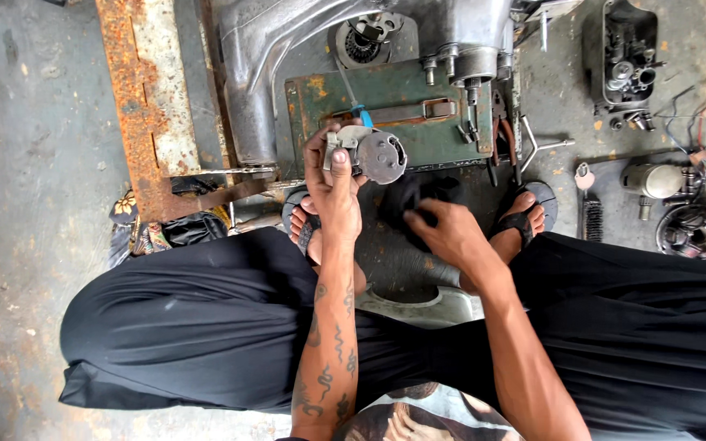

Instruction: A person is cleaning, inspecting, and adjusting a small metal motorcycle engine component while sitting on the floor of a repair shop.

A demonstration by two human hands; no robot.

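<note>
The left hand [332,184] clasped a small grey metal part [367,153] above the green toolbox [386,102]. The right hand [449,233] pinched a black rag [408,196] below it. Wiping well likely needed the part held steady.

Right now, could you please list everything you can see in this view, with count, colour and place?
round metal part: one, grey, held up in the left hand
dark cloth: one, black, on the floor under the right hand
green metal box: one, green with rust, ahead of the feet
engine casing: one, silver, top centre
rusty steel plate: one, orange-brown, upper left
wire brush: one, black, right of the right foot
pliers: one pair, dark, right edge of the box
small motor: one, silver, far right
sandals: two, dark, on the feet
left hand: one, gripping the part
right hand: one, on the cloth
</note>
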